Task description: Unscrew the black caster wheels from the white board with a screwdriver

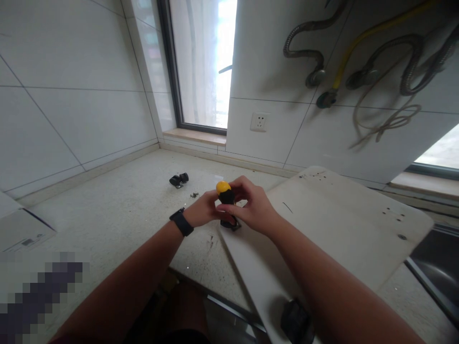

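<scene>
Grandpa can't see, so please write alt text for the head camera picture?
The right hand, with the left hand beside it, holds what looks like a yellow-topped screwdriver over a black fitting on a white board. Screws and another black fitting lie on the counter.

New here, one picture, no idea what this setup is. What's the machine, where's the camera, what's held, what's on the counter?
There's no machine: these are a person's bare hands, seen from a camera worn on the head, looking forward and down. The right hand grips a yellow-and-black handle, apparently a screwdriver; its tip is hidden. The left hand, with a dark wristband behind it, is close against the same spot, but exactly what its fingers hold is unclear. Below them is the corner of a pale board with small holes near its far edge. On the counter lie a black wheel-like part and a few small screws.
</scene>
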A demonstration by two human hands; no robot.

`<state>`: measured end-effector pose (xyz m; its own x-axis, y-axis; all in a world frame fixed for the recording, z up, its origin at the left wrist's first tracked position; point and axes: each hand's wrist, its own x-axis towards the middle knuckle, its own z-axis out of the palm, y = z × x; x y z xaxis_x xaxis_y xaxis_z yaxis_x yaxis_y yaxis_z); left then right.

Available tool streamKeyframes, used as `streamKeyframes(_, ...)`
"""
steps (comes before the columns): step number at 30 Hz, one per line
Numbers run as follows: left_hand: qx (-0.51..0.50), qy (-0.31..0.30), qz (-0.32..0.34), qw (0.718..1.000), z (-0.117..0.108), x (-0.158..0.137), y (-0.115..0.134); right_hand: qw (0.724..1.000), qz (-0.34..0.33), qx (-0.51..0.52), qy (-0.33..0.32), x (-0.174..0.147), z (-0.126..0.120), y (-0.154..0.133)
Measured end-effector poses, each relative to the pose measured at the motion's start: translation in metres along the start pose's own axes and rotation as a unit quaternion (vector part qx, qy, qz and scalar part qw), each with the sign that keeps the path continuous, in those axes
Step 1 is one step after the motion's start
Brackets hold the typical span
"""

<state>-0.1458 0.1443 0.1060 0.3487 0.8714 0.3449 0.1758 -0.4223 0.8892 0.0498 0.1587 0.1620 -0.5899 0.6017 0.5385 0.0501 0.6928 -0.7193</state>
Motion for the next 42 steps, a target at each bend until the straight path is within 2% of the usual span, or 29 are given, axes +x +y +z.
streamKeyframes(4, 0.002, 0.026, 0.096, 0.995, -0.031, -0.001, 0.021, 0.999, 0.018, 0.04, -0.029, 0.002, -0.003, 0.0)
streamKeyframes(6, -0.012, 0.015, 0.134, 0.991, -0.039, -0.003, 0.032, 0.998, 0.023, 0.034, -0.038, 0.003, -0.004, 0.0)
streamKeyframes(8, -0.001, 0.015, 0.143, 0.99, -0.04, -0.005, 0.041, 0.998, 0.029, 0.03, -0.054, 0.003, -0.005, -0.001)
streamKeyframes(11, 0.006, 0.032, 0.14, 0.99, -0.036, -0.008, 0.051, 0.996, 0.035, 0.027, -0.084, 0.003, -0.009, -0.002)
streamKeyframes(14, -0.034, 0.025, 0.133, 0.99, -0.031, -0.01, 0.054, 0.993, 0.044, -0.02, -0.104, 0.002, -0.018, 0.001)
streamKeyframes(18, -0.081, -0.001, 0.11, 0.991, -0.029, -0.011, 0.053, 0.972, 0.14, -0.028, -0.189, 0.001, -0.028, 0.014)
streamKeyframes(20, -0.089, -0.006, 0.111, 0.99, -0.028, -0.012, 0.052, 0.96, 0.165, -0.026, -0.224, 0.0, -0.028, 0.021)
streamKeyframes(26, -0.084, 0.027, 0.116, 0.989, -0.023, -0.01, 0.051, 0.96, 0.156, -0.061, -0.223, -0.002, -0.022, 0.032)
streamKeyframes(32, 0.039, 0.065, 0.143, 0.987, -0.019, -0.008, 0.058, 0.959, 0.135, -0.066, -0.241, -0.002, -0.028, 0.029)
streamKeyframes(34, 0.032, 0.038, 0.14, 0.989, -0.021, -0.01, 0.061, 0.959, 0.129, -0.065, -0.246, -0.002, -0.029, 0.028)
streamKeyframes(38, -0.074, -0.066, 0.092, 0.991, -0.026, -0.015, 0.067, 0.958, 0.126, -0.064, -0.248, -0.002, -0.029, 0.029)
streamKeyframes(40, -0.101, -0.069, 0.077, 0.99, -0.026, -0.016, 0.067, 0.958, 0.126, -0.064, -0.251, -0.002, -0.029, 0.03)
streamKeyframes(42, -0.104, -0.038, 0.07, 0.991, -0.025, -0.015, 0.065, 0.956, 0.128, -0.066, -0.256, -0.002, -0.029, 0.031)
